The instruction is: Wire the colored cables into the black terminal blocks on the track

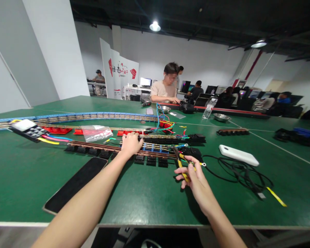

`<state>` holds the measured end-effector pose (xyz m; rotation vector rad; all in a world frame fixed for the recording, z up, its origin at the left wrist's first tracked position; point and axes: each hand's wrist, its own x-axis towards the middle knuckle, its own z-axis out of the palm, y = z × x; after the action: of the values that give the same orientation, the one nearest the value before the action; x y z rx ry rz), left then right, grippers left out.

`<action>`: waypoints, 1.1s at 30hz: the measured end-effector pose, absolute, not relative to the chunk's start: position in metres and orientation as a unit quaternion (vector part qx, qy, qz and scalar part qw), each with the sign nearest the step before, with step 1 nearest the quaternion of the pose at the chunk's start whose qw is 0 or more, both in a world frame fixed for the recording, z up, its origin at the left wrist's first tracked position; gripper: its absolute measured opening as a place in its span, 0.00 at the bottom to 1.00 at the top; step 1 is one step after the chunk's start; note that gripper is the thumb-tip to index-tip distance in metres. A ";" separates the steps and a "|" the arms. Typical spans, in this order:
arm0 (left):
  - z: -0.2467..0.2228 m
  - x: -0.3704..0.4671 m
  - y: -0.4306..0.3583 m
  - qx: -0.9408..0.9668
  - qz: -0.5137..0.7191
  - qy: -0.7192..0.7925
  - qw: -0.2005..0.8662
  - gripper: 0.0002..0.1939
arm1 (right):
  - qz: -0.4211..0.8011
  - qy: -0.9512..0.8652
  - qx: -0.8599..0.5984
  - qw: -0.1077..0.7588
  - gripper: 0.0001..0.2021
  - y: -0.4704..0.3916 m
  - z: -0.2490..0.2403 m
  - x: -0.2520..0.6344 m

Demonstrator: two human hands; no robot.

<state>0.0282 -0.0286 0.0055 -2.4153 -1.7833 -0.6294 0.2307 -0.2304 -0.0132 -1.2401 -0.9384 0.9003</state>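
A long track strip (93,146) with brown rails and black feet lies across the green table. My left hand (131,144) is closed over its middle, and the fingertips are partly hidden behind the knuckles. In my right hand (195,177) is a pair of pliers (185,176) with yellow handles, its dark jaws at the strip's right end. Whether the jaws bite on a rail I cannot tell. Just behind the strip lies a short blue track piece (155,147), beside black connector blocks and coloured wires with ring terminals.
Left of my forearm lies a black phone (76,184). A white power bank (238,155) and a coiled black cable (241,174) lie to the right. Blue curved track (100,117), a plastic bag (96,132), metal bowls and a bottle (209,108) stand farther back. A person (165,88) sits opposite.
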 end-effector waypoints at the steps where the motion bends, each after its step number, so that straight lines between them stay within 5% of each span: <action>1: 0.005 0.028 -0.029 -0.787 -0.205 -0.581 0.038 0.18 | 0.408 -0.402 -0.532 0.624 0.31 -0.231 -0.011 0.232; 10: 0.005 0.028 -0.029 -0.787 -0.210 -0.579 0.038 0.19 | 0.460 -0.349 -0.515 0.634 0.31 -0.232 -0.006 0.243; 23: 0.003 0.028 -0.029 -0.784 -0.218 -0.579 0.044 0.19 | -0.013 -0.522 -0.672 0.525 0.23 -0.238 -0.022 0.244; 33: 0.005 0.027 -0.028 -0.789 -0.208 -0.577 0.027 0.18 | -0.035 -0.471 -0.610 0.636 0.22 -0.242 -0.018 0.246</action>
<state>0.0271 -0.0283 0.0050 -2.4366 -1.7827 -0.6439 0.2465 -0.2417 -0.0184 -1.3933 -1.0752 -0.0811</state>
